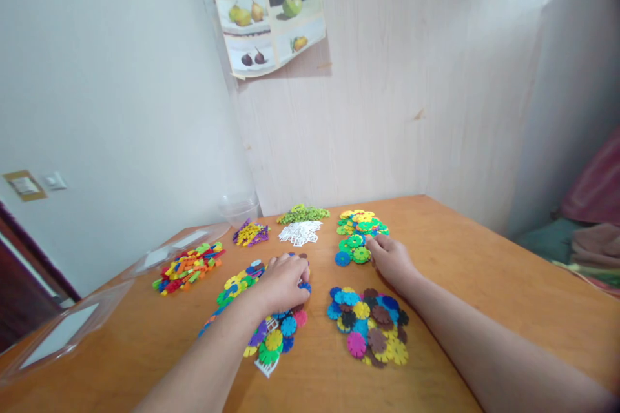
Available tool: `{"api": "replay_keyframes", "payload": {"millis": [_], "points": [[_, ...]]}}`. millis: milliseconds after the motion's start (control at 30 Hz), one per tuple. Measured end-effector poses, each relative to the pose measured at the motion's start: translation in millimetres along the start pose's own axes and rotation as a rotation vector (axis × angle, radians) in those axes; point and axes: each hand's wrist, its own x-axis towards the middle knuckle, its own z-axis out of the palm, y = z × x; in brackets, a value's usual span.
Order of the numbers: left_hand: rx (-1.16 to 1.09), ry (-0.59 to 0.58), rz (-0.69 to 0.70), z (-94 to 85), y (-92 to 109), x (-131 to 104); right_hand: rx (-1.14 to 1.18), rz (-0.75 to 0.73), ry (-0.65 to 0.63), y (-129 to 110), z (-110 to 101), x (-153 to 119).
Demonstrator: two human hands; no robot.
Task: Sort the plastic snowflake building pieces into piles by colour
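Observation:
My left hand (285, 281) reaches over a mixed pile of notched plastic discs (273, 340), its fingers curled. A blue notched disc (305, 286) shows between the thumb and fingertips. White lattice pieces (266, 366) lie among this pile. My right hand (390, 258) rests at the near right edge of another disc pile (361, 222), by some green discs (356, 245). Its fingers are pressed together, and whatever they hold is hidden. Between my forearms lies a third disc pile (376, 339) with brown, yellow, blue, black and pink discs.
On the wooden table (436, 219) are red and orange building pieces (191, 268), purple and yellow pieces (250, 233), white lattice pieces (300, 232) and green pieces (303, 213). A clear tub (239, 210) stands near the wall. Clear plastic lids (62, 335) lie at the left.

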Motion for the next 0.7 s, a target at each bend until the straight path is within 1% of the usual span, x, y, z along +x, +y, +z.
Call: {"api": "replay_keyframes", "payload": {"millis": [200,467,600,700], "points": [[-0.052,0.063,-0.049,4.5,1.0,-1.1,-0.004,0.001,-0.004,1.1,0.4,0.0],[-0.179,0.097,-0.091,11.7,-8.7,4.0,-0.009,0.004,-0.005,-2.0,-1.1,-1.2],[-0.36,0.12,-0.064,15.9,-13.4,9.4,-0.012,0.001,-0.002,-1.8,-0.8,-0.6],[-0.559,0.101,-0.097,16.4,-7.4,10.6,-0.014,0.0,-0.003,-0.4,-0.1,0.0]]}}
